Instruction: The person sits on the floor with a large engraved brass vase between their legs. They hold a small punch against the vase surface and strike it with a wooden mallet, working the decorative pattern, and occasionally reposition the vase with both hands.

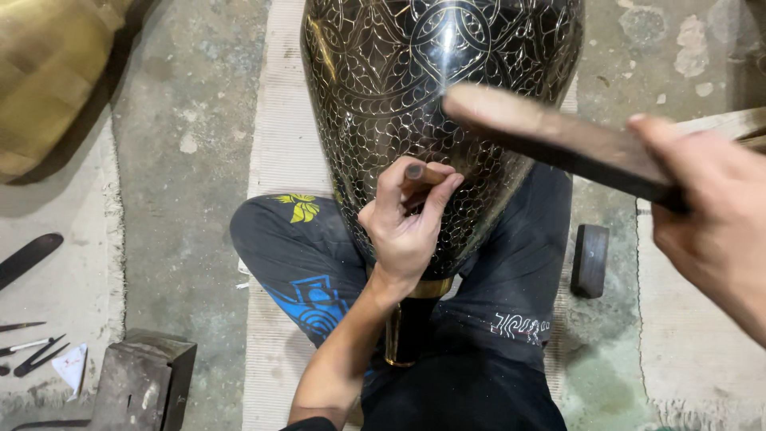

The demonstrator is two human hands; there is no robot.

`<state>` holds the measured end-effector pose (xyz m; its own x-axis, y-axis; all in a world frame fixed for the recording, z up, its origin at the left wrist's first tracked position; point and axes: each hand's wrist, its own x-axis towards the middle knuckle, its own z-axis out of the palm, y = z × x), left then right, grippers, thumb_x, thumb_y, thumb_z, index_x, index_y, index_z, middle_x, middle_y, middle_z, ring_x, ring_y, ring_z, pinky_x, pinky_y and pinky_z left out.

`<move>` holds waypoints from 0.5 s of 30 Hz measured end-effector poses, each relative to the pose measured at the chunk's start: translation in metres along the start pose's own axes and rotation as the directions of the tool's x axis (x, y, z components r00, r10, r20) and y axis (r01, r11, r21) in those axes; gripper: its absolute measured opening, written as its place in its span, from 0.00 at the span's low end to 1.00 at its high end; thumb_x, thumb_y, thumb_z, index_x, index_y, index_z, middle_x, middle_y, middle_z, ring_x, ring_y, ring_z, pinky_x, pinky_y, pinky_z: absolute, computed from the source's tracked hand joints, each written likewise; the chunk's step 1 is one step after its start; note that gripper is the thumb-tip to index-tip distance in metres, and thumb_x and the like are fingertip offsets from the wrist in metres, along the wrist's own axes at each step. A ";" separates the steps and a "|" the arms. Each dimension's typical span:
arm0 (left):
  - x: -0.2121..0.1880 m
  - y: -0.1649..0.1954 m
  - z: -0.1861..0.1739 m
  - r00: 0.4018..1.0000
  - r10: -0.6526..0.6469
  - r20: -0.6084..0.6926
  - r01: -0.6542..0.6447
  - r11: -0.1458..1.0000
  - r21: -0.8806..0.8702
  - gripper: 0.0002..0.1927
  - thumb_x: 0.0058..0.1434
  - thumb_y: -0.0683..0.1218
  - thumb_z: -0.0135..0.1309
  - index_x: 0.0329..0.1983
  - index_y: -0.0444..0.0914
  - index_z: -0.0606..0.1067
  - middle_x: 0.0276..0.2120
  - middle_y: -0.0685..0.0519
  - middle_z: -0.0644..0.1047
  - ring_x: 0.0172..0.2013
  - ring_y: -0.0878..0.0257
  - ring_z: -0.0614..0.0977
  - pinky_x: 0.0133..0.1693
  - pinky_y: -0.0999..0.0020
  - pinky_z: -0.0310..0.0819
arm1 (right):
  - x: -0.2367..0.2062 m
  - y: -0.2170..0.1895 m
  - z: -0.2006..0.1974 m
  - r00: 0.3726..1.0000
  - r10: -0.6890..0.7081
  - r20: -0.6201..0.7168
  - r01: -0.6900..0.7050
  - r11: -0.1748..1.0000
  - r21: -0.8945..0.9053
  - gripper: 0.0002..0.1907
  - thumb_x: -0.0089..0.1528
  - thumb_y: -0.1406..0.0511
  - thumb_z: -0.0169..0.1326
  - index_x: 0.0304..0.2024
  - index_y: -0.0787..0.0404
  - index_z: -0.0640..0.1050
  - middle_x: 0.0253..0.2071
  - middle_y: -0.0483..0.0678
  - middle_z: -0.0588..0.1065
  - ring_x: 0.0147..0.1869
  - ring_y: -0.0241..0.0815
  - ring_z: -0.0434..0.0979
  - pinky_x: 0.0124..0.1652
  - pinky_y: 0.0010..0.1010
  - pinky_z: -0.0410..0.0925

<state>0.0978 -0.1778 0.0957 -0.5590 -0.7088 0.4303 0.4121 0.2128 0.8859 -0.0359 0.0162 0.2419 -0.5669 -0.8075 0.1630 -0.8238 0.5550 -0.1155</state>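
Observation:
A large black metal vase [431,88] with fine engraved silver patterns lies between my legs, its brass neck [415,319] toward me. My left hand [407,223] rests on the vase's lower body and pinches a small chisel [421,174] against the surface. My right hand [710,215] is raised at the right and grips a dark wooden mallet [550,136], whose head hovers above the chisel.
I sit on a pale woven mat [279,128] on a concrete floor. A dark wooden block [590,259] lies right of my knee. A metal block [144,379] and small tools [32,351] lie at the lower left. A brass vessel [48,72] is at the upper left.

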 end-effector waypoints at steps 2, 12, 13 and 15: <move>-0.003 -0.002 0.003 0.999 0.033 -0.021 -0.032 0.999 0.037 0.22 0.67 0.31 0.62 0.59 0.34 0.67 0.42 0.47 0.82 0.39 0.67 0.86 0.44 0.74 0.84 | 0.001 0.000 -0.009 0.999 0.052 0.012 -0.053 0.983 0.173 0.30 0.59 0.79 0.55 0.64 0.65 0.71 0.37 0.54 0.71 0.32 0.47 0.74 0.34 0.36 0.68; 0.012 0.001 -0.012 0.993 0.010 0.121 -0.043 0.962 0.270 0.07 0.61 0.37 0.66 0.34 0.33 0.78 0.25 0.48 0.78 0.25 0.62 0.78 0.30 0.66 0.73 | 0.015 0.003 -0.025 0.981 -0.136 0.142 0.145 0.988 -0.061 0.31 0.51 0.85 0.54 0.58 0.69 0.75 0.33 0.53 0.72 0.30 0.44 0.72 0.30 0.33 0.68; 0.017 0.003 -0.013 0.986 0.028 0.165 -0.079 0.949 0.306 0.06 0.61 0.38 0.66 0.37 0.34 0.79 0.28 0.47 0.79 0.27 0.62 0.81 0.32 0.67 0.74 | 0.016 0.003 -0.026 0.981 -0.131 0.146 0.142 0.987 -0.069 0.32 0.50 0.85 0.54 0.58 0.69 0.75 0.34 0.54 0.72 0.31 0.44 0.73 0.31 0.33 0.69; 0.024 0.006 -0.012 0.977 0.023 0.213 -0.090 0.946 0.310 0.06 0.62 0.39 0.66 0.40 0.36 0.80 0.32 0.48 0.82 0.31 0.62 0.85 0.35 0.69 0.78 | 0.018 0.001 -0.026 0.981 -0.157 0.112 0.166 0.983 -0.083 0.31 0.50 0.85 0.56 0.57 0.71 0.74 0.37 0.55 0.73 0.33 0.46 0.73 0.32 0.34 0.69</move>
<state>0.0961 -0.2016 0.1095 -0.6897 -0.5443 0.4776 0.2170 0.4738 0.8534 -0.0466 0.0075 0.2705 -0.4269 -0.9017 0.0688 -0.9040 0.4275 -0.0054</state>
